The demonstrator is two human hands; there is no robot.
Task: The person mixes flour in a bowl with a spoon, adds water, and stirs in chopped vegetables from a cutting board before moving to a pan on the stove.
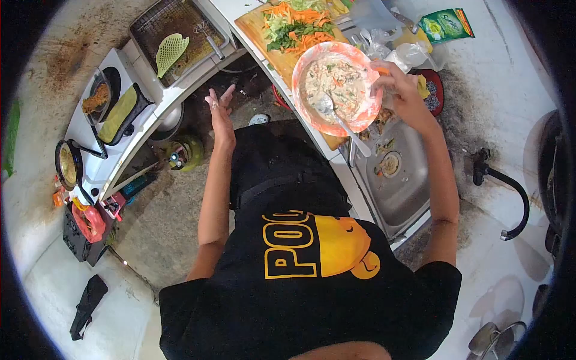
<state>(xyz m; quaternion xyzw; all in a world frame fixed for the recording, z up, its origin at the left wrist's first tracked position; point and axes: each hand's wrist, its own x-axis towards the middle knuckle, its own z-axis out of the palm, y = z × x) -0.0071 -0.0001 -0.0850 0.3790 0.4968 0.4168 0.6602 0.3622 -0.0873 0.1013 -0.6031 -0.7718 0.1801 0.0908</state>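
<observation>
My right hand point(401, 90) grips the right rim of an orange plastic bowl point(312, 54) and holds it over the counter edge beside the sink point(403, 191). The bowl is filled with a creamy batter with bits of vegetable, and a metal spoon point(339, 119) rests in it, its handle sticking out toward me. My left hand point(219, 109) hangs free over the floor with its fingers spread, holding nothing, between the stove and the counter. Behind the bowl lies a wooden cutting board point(281, 58) piled with shredded carrot and greens point(298, 25).
On the left stands a white stove point(107, 157) with a small pan point(67, 165), a griddle point(122, 110) and a wire tray with a green strainer point(171, 51). A green gas cylinder point(182, 153) sits on the floor. A black faucet point(507, 192) and a green packet point(447, 24) are on the right.
</observation>
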